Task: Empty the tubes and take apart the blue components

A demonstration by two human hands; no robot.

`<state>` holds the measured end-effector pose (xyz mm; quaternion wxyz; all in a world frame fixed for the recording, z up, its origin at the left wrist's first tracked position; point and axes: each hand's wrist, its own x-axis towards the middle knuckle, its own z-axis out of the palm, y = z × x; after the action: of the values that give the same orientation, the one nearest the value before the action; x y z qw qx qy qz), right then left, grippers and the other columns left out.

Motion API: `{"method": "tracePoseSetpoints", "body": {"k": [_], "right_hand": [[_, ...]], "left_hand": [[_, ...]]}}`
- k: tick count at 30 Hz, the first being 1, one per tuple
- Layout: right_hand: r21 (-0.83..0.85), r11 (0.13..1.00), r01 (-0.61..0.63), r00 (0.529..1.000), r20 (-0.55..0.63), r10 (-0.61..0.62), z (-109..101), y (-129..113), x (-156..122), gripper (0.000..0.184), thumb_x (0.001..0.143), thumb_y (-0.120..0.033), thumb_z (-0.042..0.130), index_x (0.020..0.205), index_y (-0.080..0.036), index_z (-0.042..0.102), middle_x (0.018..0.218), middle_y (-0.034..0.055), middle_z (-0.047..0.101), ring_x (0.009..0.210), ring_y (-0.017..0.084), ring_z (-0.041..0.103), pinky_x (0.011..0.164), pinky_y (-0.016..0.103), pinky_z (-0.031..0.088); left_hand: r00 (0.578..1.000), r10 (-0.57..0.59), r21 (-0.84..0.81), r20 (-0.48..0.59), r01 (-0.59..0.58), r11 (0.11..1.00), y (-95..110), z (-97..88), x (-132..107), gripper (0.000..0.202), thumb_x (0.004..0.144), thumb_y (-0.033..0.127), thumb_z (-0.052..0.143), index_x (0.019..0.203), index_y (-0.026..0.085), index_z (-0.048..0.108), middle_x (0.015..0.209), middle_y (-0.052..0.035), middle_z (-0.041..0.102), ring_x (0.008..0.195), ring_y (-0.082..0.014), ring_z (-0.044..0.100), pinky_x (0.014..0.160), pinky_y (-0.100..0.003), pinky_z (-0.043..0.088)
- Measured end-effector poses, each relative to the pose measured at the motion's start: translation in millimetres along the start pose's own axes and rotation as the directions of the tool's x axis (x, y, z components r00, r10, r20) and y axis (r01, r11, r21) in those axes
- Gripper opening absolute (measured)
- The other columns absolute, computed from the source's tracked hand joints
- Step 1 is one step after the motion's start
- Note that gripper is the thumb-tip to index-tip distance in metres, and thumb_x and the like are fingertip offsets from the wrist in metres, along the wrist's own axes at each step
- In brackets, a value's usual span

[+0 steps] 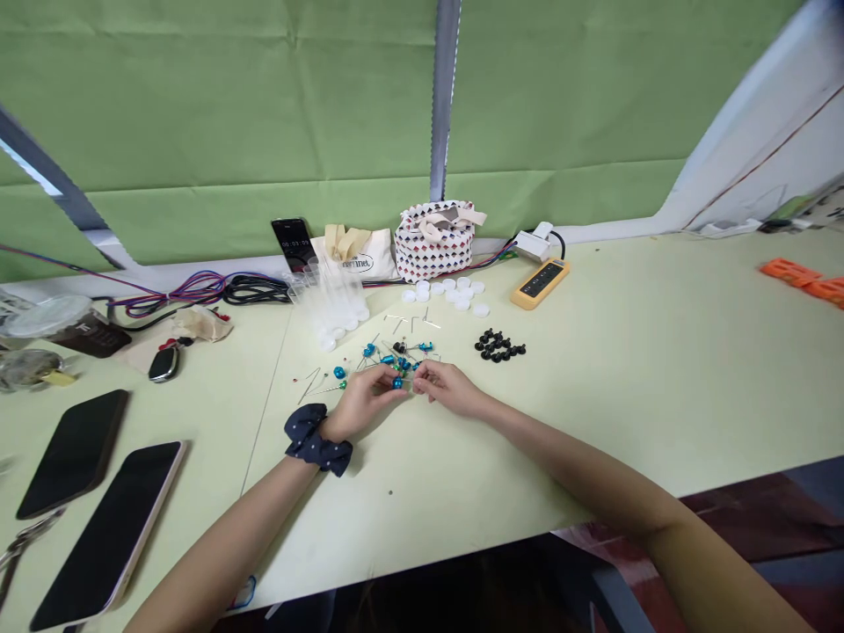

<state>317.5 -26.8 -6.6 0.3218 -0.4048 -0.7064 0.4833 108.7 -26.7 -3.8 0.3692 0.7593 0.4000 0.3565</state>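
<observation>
My left hand [361, 400], with a dark dotted scrunchie [315, 441] at the wrist, is closed on a small shiny blue round piece [396, 383]. Close beside it, the fingertips of my right hand [452, 389] are pinched together. A thin line, perhaps a metal pin, runs from the blue piece toward them; what they grip is too small to make out. Just beyond both hands lies a loose pile of blue pieces [388, 359] and thin metal rods, partly hidden by the fingers. Another blue round piece [338, 372] rests left of the pile.
Behind the pile are clear tubes [323, 299], white caps [462, 304] and bent metal rods [425, 322]. Black knobs [499, 354] lie to the right, near a yellow power strip [541, 283]. Phones [109, 536], a car key [164, 362] and a lidded cup [72, 325] occupy the left.
</observation>
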Motion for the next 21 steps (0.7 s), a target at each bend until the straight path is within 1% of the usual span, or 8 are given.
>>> {"method": "tracePoseSetpoints", "body": {"k": [4,7,11,13,15,17,19,21], "right_hand": [[0.022,0.999,0.038,0.999,-0.034,-0.038,-0.5,3.2,9.8,0.025,0.085,-0.042,0.051,0.086,-0.017,0.053,0.08,0.0022,0.06,0.063,0.01,0.055,0.059,0.025,0.049],[0.096,0.995,0.035,0.999,0.028,-0.038,0.3,-6.6,3.4,0.023,0.088,-0.04,0.048,0.087,-0.018,0.049,0.074,0.0012,0.06,0.06,0.01,0.055,0.059,0.024,0.048],[0.106,0.994,-0.01,0.995,0.101,-0.001,6.9,-24.5,-17.3,0.02,0.089,-0.037,0.046,0.086,-0.018,0.048,0.074,0.0021,0.064,0.053,0.008,0.051,0.051,0.021,0.042],[0.099,0.994,-0.034,0.993,0.116,0.022,14.1,-29.7,-27.5,0.017,0.089,-0.034,0.048,0.084,-0.018,0.049,0.071,0.0024,0.065,0.056,0.009,0.054,0.054,0.022,0.043],[0.11,0.992,-0.059,0.99,0.134,0.045,23.5,-32.4,-36.0,0.014,0.088,-0.03,0.048,0.083,-0.017,0.05,0.069,0.0022,0.064,0.061,0.011,0.057,0.058,0.023,0.045],[0.095,0.993,-0.07,0.987,0.153,0.055,33.4,-34.1,-43.1,0.009,0.087,-0.025,0.048,0.082,-0.018,0.05,0.068,0.0013,0.064,0.062,0.012,0.059,0.059,0.023,0.046],[0.049,0.998,-0.045,0.984,0.177,0.036,41.9,-36.3,-49.0,0.006,0.087,-0.022,0.046,0.083,-0.018,0.05,0.068,0.0004,0.063,0.061,0.011,0.059,0.058,0.023,0.045],[-0.013,1.0,0.003,0.978,0.209,-0.001,48.0,-38.6,-53.7,0.006,0.087,-0.02,0.045,0.084,-0.019,0.05,0.068,-0.0002,0.063,0.06,0.011,0.059,0.057,0.022,0.044]], "left_hand": [[1.0,-0.002,-0.047,-0.025,0.001,0.999,0.2,-2.7,9.0,0.026,0.079,0.035,0.065,0.094,0.016,0.06,0.09,-0.0061,0.066,0.081,-0.0181,0.065,0.078,-0.034,0.052],[1.0,0.031,0.008,-0.007,-0.03,1.0,10.1,-7.9,4.6,0.025,0.08,0.034,0.064,0.095,0.016,0.06,0.093,-0.0059,0.065,0.079,-0.0165,0.063,0.073,-0.03,0.052],[0.997,0.016,0.164,0.072,-0.027,0.986,35.7,-9.9,-17.0,0.022,0.086,0.033,0.055,0.102,0.019,0.058,0.093,-0.0051,0.061,0.073,-0.0149,0.057,0.063,-0.028,0.049],[0.997,-0.008,0.233,0.071,-0.009,0.973,49.3,-6.7,-32.8,0.022,0.09,0.031,0.048,0.106,0.019,0.055,0.09,-0.0056,0.06,0.077,-0.0173,0.057,0.067,-0.031,0.048],[0.995,-0.031,0.243,0.096,0.006,0.97,59.8,-2.5,-50.3,0.024,0.093,0.029,0.042,0.111,0.019,0.054,0.095,-0.0074,0.059,0.088,-0.0204,0.057,0.078,-0.036,0.048],[0.985,-0.061,0.214,0.162,0.025,0.977,65.2,0.2,-68.5,0.033,0.093,0.03,0.041,0.125,0.022,0.045,0.107,-0.0096,0.059,0.098,-0.0229,0.057,0.085,-0.039,0.047],[0.969,-0.057,0.218,0.239,0.003,0.976,64.8,0.3,-85.7,0.06,0.089,0.035,0.051,0.142,0.027,0.023,0.127,-0.0135,0.05,0.112,-0.0275,0.051,0.091,-0.042,0.045],[0.957,-0.056,0.254,0.283,-0.019,0.967,60.1,-1.7,-99.6,0.089,0.082,0.04,0.061,0.147,0.03,0.002,0.139,-0.016,0.038,0.122,-0.0324,0.043,0.095,-0.046,0.041]]}}
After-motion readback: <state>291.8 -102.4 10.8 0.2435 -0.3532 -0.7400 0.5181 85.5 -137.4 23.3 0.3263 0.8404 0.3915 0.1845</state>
